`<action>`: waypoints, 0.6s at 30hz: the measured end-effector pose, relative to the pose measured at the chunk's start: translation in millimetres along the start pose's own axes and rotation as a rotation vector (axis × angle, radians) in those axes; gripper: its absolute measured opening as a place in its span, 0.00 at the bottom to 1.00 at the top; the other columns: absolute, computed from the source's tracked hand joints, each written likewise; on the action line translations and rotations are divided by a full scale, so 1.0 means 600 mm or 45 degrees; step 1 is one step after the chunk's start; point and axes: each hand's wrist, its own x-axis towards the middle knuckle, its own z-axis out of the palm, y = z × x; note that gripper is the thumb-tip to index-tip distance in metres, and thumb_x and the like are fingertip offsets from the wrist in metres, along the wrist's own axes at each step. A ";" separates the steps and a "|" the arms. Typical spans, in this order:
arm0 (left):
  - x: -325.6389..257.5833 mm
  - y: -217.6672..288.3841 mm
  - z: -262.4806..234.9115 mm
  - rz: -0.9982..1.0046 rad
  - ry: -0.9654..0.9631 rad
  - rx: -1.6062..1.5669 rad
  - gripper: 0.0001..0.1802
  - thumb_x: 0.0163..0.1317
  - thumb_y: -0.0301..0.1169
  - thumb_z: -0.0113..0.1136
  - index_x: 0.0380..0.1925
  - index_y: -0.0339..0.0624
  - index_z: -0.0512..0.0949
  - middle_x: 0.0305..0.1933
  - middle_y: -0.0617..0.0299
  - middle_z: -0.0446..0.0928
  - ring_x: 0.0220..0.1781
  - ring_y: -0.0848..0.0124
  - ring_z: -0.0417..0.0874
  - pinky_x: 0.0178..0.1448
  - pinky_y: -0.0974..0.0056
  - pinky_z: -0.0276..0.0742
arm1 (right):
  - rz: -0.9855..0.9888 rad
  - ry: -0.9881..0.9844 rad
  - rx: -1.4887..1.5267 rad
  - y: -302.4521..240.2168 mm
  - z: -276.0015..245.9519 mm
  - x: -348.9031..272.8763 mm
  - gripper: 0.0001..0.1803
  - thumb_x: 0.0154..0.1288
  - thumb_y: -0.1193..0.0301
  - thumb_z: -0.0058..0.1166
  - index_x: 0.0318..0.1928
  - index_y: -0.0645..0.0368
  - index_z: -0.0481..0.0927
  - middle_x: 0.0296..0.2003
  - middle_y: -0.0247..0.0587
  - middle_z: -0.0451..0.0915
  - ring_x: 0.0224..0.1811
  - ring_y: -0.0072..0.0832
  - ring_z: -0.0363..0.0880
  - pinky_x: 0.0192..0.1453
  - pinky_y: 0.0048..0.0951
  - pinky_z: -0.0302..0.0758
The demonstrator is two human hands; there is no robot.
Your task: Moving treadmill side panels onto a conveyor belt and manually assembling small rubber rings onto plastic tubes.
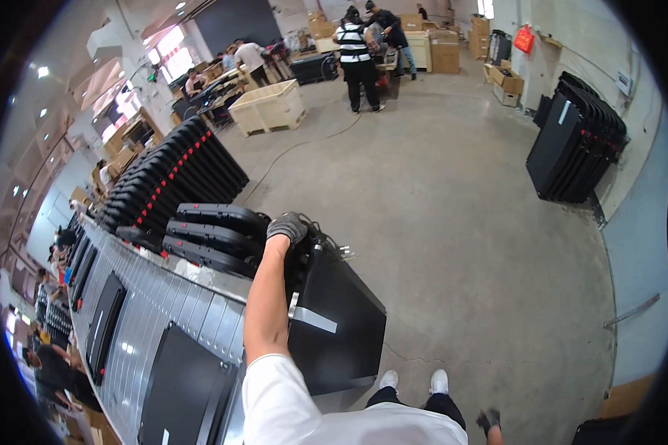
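Note:
My left hand (288, 228), in a grey knit glove, reaches forward and closes over the top edge of a large flat black machine (335, 319) standing on its edge. The machine's broad face bears a white label strip. Power cords with a pale plug (345, 252) hang at its top corner, beside the hand. Just left of the hand, several similar black machines (219, 233) stand side by side. My right hand (490, 420), in a dark glove, hangs low at my side near the lower edge. It holds nothing visible, and its fingers look loosely apart.
A metal roller conveyor (156, 285) runs along my left, carrying black panels (178, 386). Beyond stands a long row of black machines (174, 174) with red parts. More lean by the right wall (575, 141). Ahead are a wooden crate (267, 107), a floor cable (289, 152) and people (356, 59).

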 end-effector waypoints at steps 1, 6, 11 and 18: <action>-0.061 0.037 -0.016 -0.028 0.167 -0.006 0.21 0.51 0.36 0.55 0.44 0.41 0.82 0.47 0.43 0.80 0.53 0.51 0.81 0.58 0.54 0.76 | -0.010 0.123 0.163 -0.051 -0.046 0.111 0.15 0.54 0.58 0.50 0.21 0.53 0.80 0.21 0.46 0.80 0.26 0.42 0.79 0.33 0.44 0.72; -0.303 0.140 -0.028 0.062 0.336 -0.049 0.21 0.50 0.30 0.56 0.47 0.42 0.79 0.44 0.46 0.80 0.48 0.50 0.82 0.53 0.51 0.77 | -0.477 0.600 1.231 -0.393 -0.632 0.287 0.21 0.60 0.59 0.59 0.46 0.62 0.78 0.44 0.52 0.80 0.46 0.43 0.79 0.51 0.38 0.74; -0.531 0.206 -0.008 -0.046 0.417 -0.096 0.29 0.45 0.21 0.53 0.53 0.42 0.73 0.42 0.45 0.76 0.41 0.46 0.80 0.46 0.50 0.78 | -1.434 0.928 1.060 -0.644 -0.931 0.277 0.31 0.60 0.57 0.61 0.58 0.64 0.72 0.55 0.56 0.75 0.57 0.49 0.73 0.64 0.38 0.68; -0.768 0.237 0.012 -0.389 0.498 -0.215 0.35 0.40 0.13 0.51 0.54 0.47 0.74 0.40 0.48 0.75 0.36 0.47 0.79 0.40 0.53 0.75 | -1.726 -0.454 0.873 -0.683 -0.865 0.170 0.23 0.67 0.55 0.53 0.49 0.64 0.76 0.31 0.47 0.80 0.37 0.38 0.78 0.45 0.37 0.73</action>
